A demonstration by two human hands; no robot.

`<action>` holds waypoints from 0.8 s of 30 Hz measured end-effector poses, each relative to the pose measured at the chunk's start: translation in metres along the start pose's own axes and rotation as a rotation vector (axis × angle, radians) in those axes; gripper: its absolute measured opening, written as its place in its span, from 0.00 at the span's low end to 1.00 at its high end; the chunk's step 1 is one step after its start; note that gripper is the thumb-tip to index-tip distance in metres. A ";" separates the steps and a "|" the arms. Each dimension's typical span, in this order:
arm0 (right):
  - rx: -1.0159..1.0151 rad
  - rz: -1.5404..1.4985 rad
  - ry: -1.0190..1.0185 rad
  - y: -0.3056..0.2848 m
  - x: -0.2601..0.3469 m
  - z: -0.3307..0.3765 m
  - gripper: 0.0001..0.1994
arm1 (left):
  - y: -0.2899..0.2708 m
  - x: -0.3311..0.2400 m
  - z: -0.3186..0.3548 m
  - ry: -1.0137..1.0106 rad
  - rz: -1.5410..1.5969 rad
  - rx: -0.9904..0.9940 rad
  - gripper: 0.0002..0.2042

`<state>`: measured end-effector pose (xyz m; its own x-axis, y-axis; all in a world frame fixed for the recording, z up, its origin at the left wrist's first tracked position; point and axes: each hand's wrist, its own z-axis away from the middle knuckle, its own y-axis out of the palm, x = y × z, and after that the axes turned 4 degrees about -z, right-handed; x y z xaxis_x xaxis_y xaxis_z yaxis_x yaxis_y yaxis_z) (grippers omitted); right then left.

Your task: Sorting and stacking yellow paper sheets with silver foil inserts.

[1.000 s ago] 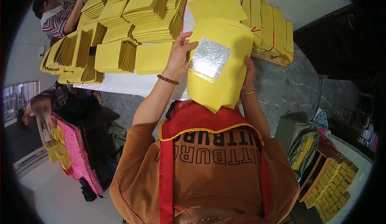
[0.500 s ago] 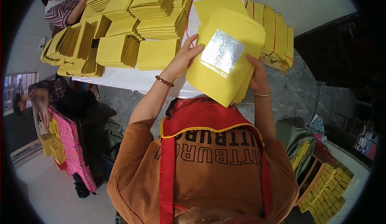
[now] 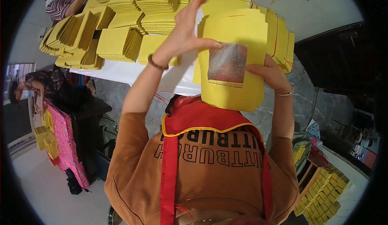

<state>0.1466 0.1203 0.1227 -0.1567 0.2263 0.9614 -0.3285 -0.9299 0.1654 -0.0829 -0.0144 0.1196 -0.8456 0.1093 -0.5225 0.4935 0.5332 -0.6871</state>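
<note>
Both hands, right hand (image 3: 270, 76) gripping and left hand (image 3: 184, 34) open-palmed, on yellow paper stack (image 3: 234, 59), now upright from tilted.

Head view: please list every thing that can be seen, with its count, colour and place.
paper stack with silver foil square: one, yellow, held up at centre
stacks of paper: many, yellow, on the white table at upper left
upright paper bundles: several, yellow, right of the held stack
pink panel: one, lower left
small paper bundles: many, yellow, lower right
other person: one, striped top, upper left
left hand: thumb on the foil, fingers open
right hand: grip on the stack's right edge
</note>
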 end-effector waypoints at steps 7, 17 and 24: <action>0.192 0.283 0.112 0.014 0.027 -0.016 0.21 | -0.017 0.013 -0.016 -0.170 0.558 0.376 0.40; -0.372 -0.328 -0.410 -0.020 -0.080 0.000 0.33 | 0.008 0.031 0.013 -0.375 1.028 -0.200 0.23; -0.375 -0.080 -0.534 -0.014 -0.086 -0.004 0.40 | 0.042 0.045 0.061 -0.416 0.826 0.029 0.38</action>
<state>0.1605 0.1147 0.0369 0.3338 0.0258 0.9423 -0.6375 -0.7302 0.2458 -0.0877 -0.0382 0.0369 -0.0843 0.1328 -0.9876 0.9169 0.3983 -0.0247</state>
